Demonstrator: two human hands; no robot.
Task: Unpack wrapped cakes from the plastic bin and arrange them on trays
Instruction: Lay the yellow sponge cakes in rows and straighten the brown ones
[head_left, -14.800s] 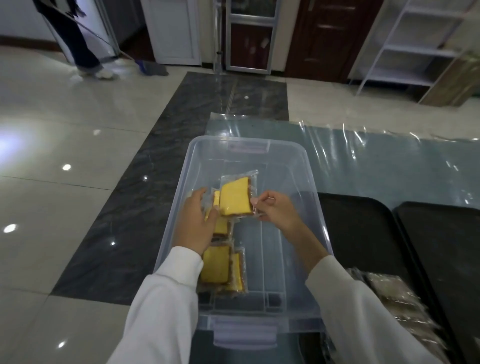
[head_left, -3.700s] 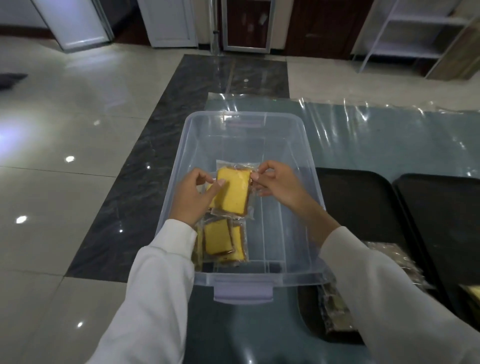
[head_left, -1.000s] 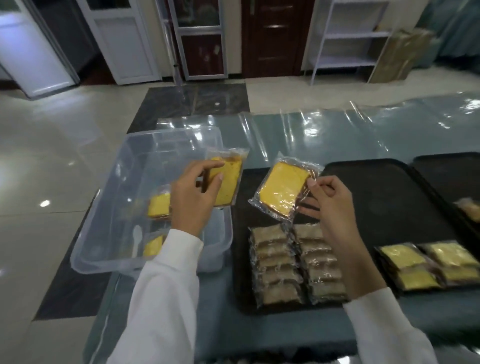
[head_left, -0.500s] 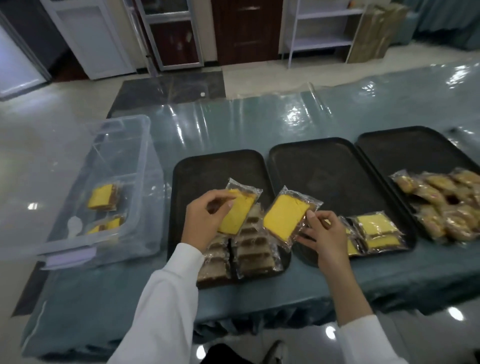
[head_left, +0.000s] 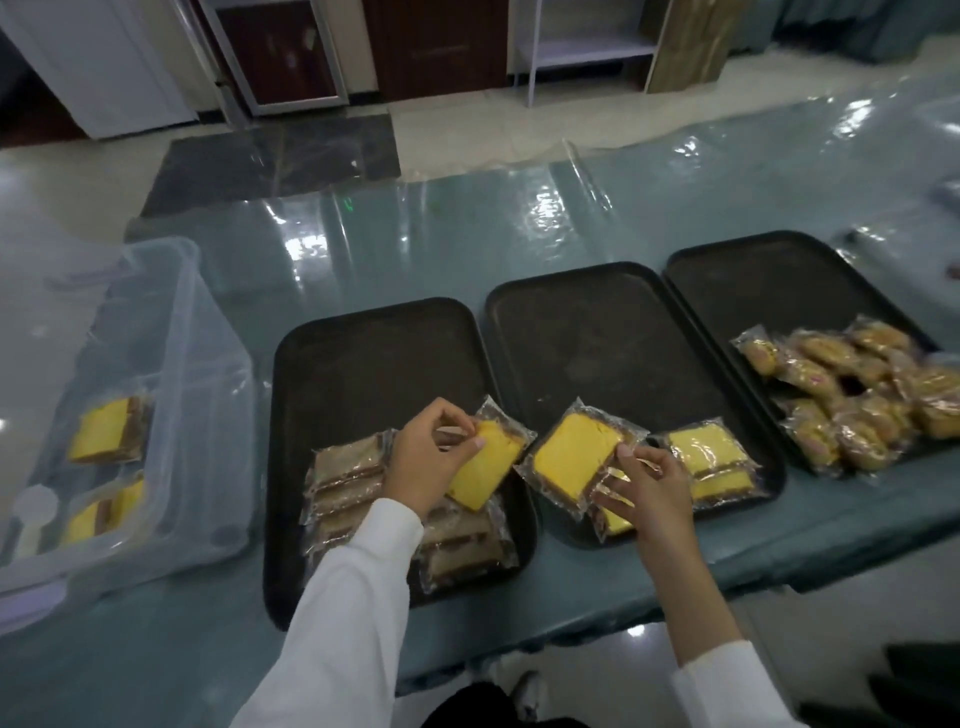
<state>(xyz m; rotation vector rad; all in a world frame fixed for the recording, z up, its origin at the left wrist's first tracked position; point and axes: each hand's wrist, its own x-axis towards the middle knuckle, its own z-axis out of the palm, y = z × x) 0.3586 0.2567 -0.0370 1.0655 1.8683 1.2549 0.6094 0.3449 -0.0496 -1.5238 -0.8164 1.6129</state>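
My left hand (head_left: 423, 460) pinches a wrapped yellow cake (head_left: 485, 465) over the right side of the left black tray (head_left: 363, 364). My right hand (head_left: 647, 488) pinches a second wrapped yellow cake (head_left: 574, 460) by its wrapper edge, low over the near left corner of the middle tray (head_left: 608, 343). That tray holds a few yellow cakes (head_left: 704, 452) at its near edge. Brown wrapped cakes (head_left: 345, 480) lie in rows on the left tray. The clear plastic bin (head_left: 119, 415) at the left holds more yellow cakes (head_left: 106, 431).
A third black tray (head_left: 769, 280) at the right carries a pile of wrapped golden pastries (head_left: 852, 395). The table (head_left: 467, 234) has a glossy plastic cover, and its near edge runs just below the trays. Doors and a white shelf stand beyond.
Both hands carried their cakes from the bin rightward to the trays. Since half a second ago the right cake has sunk toward the middle tray's near left corner.
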